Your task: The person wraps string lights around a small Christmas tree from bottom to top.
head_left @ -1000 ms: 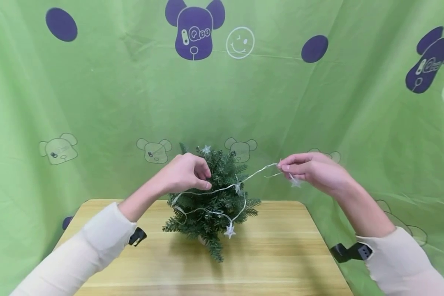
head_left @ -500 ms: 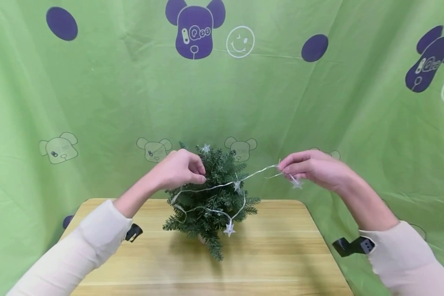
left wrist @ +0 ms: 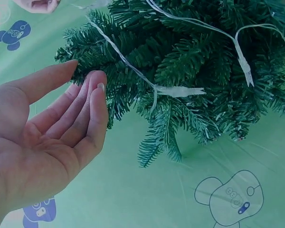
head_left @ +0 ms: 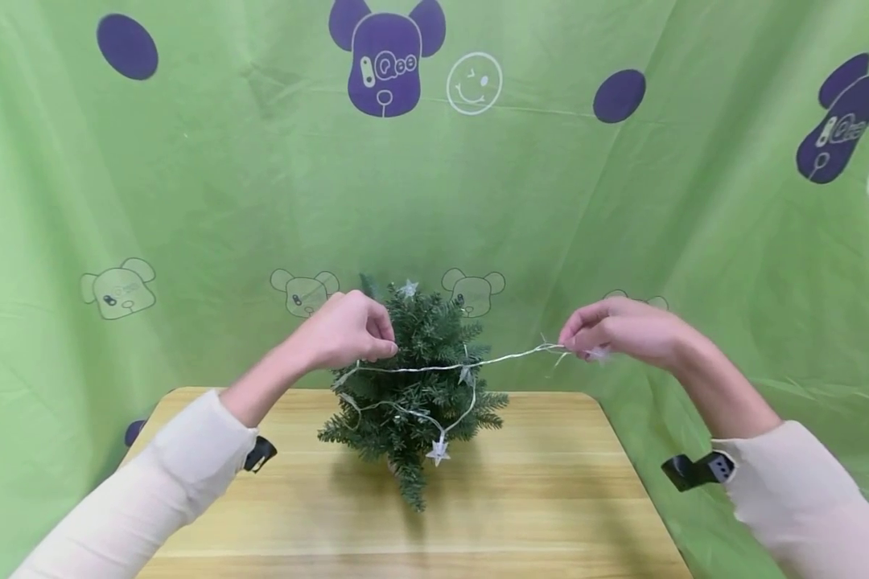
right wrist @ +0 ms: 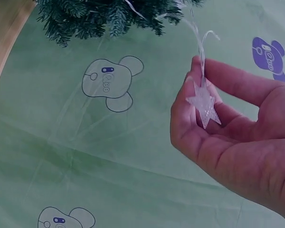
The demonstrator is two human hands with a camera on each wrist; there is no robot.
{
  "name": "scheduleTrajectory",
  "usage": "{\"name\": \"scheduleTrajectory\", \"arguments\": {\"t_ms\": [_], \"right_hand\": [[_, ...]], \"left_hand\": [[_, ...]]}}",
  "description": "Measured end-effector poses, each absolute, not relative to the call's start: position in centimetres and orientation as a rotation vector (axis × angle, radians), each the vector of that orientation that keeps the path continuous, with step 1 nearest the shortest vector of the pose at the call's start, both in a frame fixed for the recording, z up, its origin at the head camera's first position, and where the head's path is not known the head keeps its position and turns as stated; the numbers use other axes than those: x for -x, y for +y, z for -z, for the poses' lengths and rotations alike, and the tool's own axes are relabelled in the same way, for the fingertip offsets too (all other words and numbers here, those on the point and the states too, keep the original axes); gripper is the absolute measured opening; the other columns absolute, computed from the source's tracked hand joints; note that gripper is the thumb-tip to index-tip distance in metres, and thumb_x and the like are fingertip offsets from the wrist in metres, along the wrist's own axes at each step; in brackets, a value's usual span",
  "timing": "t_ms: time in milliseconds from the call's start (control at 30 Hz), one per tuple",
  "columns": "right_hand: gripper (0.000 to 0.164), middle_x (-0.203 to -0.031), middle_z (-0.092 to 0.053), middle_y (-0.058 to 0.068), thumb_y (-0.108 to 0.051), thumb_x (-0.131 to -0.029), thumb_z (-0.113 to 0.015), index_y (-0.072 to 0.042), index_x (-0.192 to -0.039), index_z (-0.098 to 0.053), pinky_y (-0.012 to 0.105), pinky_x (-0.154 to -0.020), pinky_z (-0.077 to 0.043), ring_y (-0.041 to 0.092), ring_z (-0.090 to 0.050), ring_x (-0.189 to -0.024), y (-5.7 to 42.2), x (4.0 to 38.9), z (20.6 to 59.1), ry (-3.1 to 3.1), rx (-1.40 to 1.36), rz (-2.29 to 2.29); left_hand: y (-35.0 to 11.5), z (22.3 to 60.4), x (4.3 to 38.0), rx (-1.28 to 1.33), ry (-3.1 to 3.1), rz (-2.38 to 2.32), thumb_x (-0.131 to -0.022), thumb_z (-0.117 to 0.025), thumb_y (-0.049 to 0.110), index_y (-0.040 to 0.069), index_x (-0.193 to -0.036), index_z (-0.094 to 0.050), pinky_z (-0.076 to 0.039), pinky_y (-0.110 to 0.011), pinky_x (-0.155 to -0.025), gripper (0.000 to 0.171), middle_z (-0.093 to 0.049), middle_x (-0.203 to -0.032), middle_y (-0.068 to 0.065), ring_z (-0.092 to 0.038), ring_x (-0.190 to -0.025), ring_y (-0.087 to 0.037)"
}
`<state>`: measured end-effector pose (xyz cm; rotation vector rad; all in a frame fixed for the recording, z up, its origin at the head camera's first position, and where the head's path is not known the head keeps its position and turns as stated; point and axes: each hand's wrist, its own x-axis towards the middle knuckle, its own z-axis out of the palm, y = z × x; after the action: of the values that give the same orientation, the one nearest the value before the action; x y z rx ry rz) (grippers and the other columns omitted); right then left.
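Note:
A small artificial Christmas tree (head_left: 420, 402) stands on the wooden table. String lights (head_left: 442, 367) with a clear cord loop round it, and a star light (head_left: 438, 450) hangs at its lower front. My right hand (head_left: 615, 330) pinches the cord right of the tree, holding it stretched from the branches. In the right wrist view another star (right wrist: 204, 107) dangles below the pinching fingertips in front of the palm. My left hand (head_left: 348, 330) is at the tree's left side, loosely curled. The left wrist view shows its thumb and fingertips apart, right at a branch tip (left wrist: 78, 52).
The light wooden table (head_left: 536, 498) extends under and in front of the tree. A green printed cloth (head_left: 536, 201) hangs behind and at both sides. One more star (head_left: 409, 288) sits near the treetop.
My left hand has drawn a little left and up. The right hand has shifted slightly right, and the cord between it and the tree is now straighter and tauter.

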<state>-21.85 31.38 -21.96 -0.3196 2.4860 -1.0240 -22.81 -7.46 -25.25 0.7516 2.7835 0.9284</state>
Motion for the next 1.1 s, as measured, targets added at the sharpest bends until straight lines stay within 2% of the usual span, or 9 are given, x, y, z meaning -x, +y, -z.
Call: {"name": "scheduleTrajectory", "arguments": {"t_ms": [200, 300, 533, 767, 933, 1100], "right_hand": [[0.026, -0.092, -0.063, 0.006, -0.013, -0.094, -0.059, -0.001, -0.117, -0.063, 0.034, -0.083, -0.047, 0.022, -0.056, -0.086, 30.1, 23.1, 22.5, 2.603, 0.260, 0.957], [0.029, -0.094, -0.064, 0.007, -0.009, -0.094, -0.057, 0.003, -0.121, -0.061, 0.033, -0.080, -0.047, 0.022, -0.055, -0.086, 29.3, 24.3, 22.8, 2.632, 0.221, 0.968], [0.033, -0.100, -0.066, 0.011, -0.006, -0.097, -0.057, 0.008, -0.127, -0.057, 0.021, -0.066, -0.045, 0.018, -0.054, -0.082, 26.5, 27.6, 22.7, 2.620, 0.150, 1.071], [0.035, -0.111, -0.065, 0.014, -0.008, -0.096, -0.059, 0.006, -0.128, -0.060, 0.026, -0.084, -0.051, 0.020, -0.059, -0.092, 22.3, 30.2, 21.6, 2.599, 0.103, 1.151], [0.032, -0.113, -0.067, 0.016, -0.005, -0.095, -0.061, 0.004, -0.125, -0.063, 0.021, -0.068, -0.049, 0.015, -0.058, -0.080, 19.2, 31.5, 21.5, 2.595, 0.080, 1.195], [0.030, -0.125, -0.066, 0.020, -0.007, -0.095, -0.063, 0.002, -0.124, -0.066, 0.019, -0.062, -0.045, 0.011, -0.053, -0.073, 16.6, 31.6, 21.6, 2.583, 0.149, 1.160]], "left_hand": [[-7.5, 25.3, 22.9, -0.765, 2.791, -0.918, -0.087, -0.079, 0.020, 0.016, -0.088, -0.074, -0.059, -0.031, -0.074, 0.007, -0.074, -0.081, 0.003, -0.069, -0.074, -0.014], [-7.5, 25.4, 23.0, -0.773, 2.788, -0.920, -0.087, -0.079, 0.020, 0.016, -0.087, -0.074, -0.059, -0.031, -0.074, 0.007, -0.074, -0.081, 0.003, -0.068, -0.074, -0.014], [-7.5, 25.5, 23.1, -0.779, 2.781, -0.942, -0.087, -0.079, 0.020, 0.016, -0.088, -0.073, -0.059, -0.031, -0.075, 0.008, -0.073, -0.081, 0.003, -0.068, -0.075, -0.014], [-7.2, 25.6, 23.1, -0.800, 2.770, -0.955, -0.087, -0.079, 0.018, 0.016, -0.087, -0.073, -0.059, -0.032, -0.077, 0.006, -0.073, -0.081, 0.004, -0.068, -0.076, -0.013], [-7.1, 25.6, 23.1, -0.815, 2.768, -0.947, -0.087, -0.078, 0.017, 0.016, -0.088, -0.073, -0.059, -0.032, -0.080, 0.005, -0.073, -0.083, 0.003, -0.068, -0.077, -0.013], [-7.1, 25.5, 23.2, -0.824, 2.765, -0.955, -0.087, -0.078, 0.016, 0.015, -0.088, -0.073, -0.059, -0.031, -0.078, 0.005, -0.073, -0.083, 0.002, -0.068, -0.077, -0.013]]}}
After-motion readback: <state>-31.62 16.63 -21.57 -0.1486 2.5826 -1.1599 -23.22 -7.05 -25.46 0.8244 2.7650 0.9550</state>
